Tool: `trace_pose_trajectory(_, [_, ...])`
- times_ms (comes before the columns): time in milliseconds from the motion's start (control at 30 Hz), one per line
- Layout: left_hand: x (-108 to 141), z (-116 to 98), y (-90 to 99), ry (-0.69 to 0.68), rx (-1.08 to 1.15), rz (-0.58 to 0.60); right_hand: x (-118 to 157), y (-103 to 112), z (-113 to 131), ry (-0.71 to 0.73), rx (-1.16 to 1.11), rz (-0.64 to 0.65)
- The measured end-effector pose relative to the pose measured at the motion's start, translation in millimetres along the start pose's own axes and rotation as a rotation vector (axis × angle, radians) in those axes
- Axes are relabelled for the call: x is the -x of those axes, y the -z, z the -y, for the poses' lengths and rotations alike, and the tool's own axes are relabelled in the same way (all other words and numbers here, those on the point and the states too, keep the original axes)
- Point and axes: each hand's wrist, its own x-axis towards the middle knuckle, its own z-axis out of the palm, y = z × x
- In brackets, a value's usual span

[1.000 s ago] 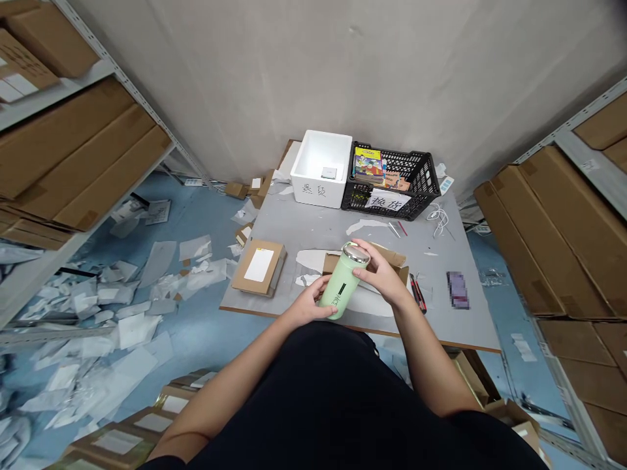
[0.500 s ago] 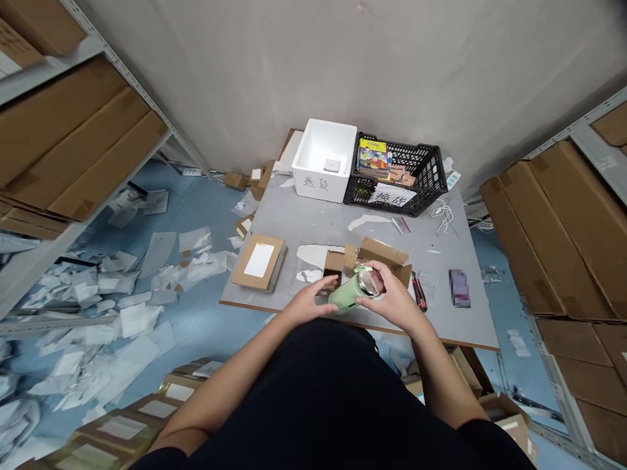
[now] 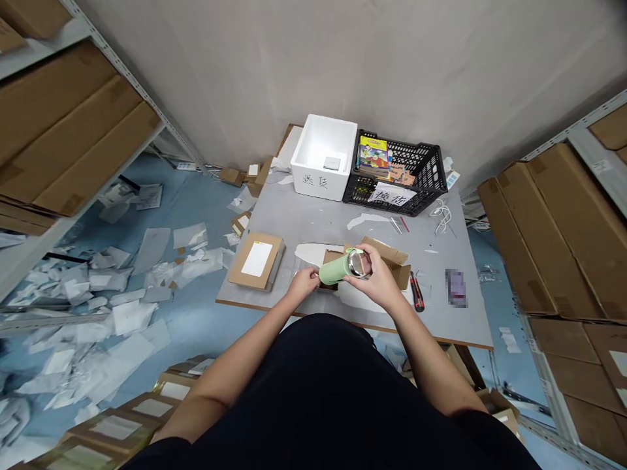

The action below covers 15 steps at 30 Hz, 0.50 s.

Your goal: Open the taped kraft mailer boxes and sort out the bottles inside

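Observation:
A light green bottle [image 3: 334,270] with a shiny silver top lies tilted in my right hand [image 3: 376,277]. The fingers of that hand wrap round the silver end, and the green base points left. Below and behind the bottle is a small open cardboard box [image 3: 332,256], partly covered by it. My left hand [image 3: 304,283] is closed at the left side of this box, beside the bottle's base; what its fingertips pinch is hidden. A larger open cardboard box [image 3: 392,251] stands behind my right hand.
A labelled carton [image 3: 255,261] lies at left on the grey table [image 3: 313,225]. A red and black cutter [image 3: 417,292] and a blurred purple item [image 3: 456,288] lie at right. Behind stand a white foam box [image 3: 318,185] and a black crate [image 3: 426,196] with books. Shelves flank both sides.
The bottle has lifted and turned closer to level in my right hand. My left hand has gone from spread around its base to closed beside the small box.

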Motion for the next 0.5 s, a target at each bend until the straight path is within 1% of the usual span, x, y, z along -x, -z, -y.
trace_pose_trajectory(67, [-2.2,7.0,-1.7,0.024,0.122,0.003,-2.4,-6.3,-3.6,0.012,0.024,0.026])
trace_pose_trajectory(133, [-3.8,11.1,-2.6,0.043,0.191,-0.006,-3.7,-10.6,-6.9,0.018,0.056,0.043])
trace_pose_trajectory(333, [-3.6,16.5,-2.8,0.071,0.222,-0.056,-2.8,-17.6,-18.6,0.021,0.206,0.128])
trace_pose_trajectory(500, [-0.8,18.2,-4.3,0.104,0.286,-0.091,-2.4,-24.4,-23.6,0.077,0.232,0.18])
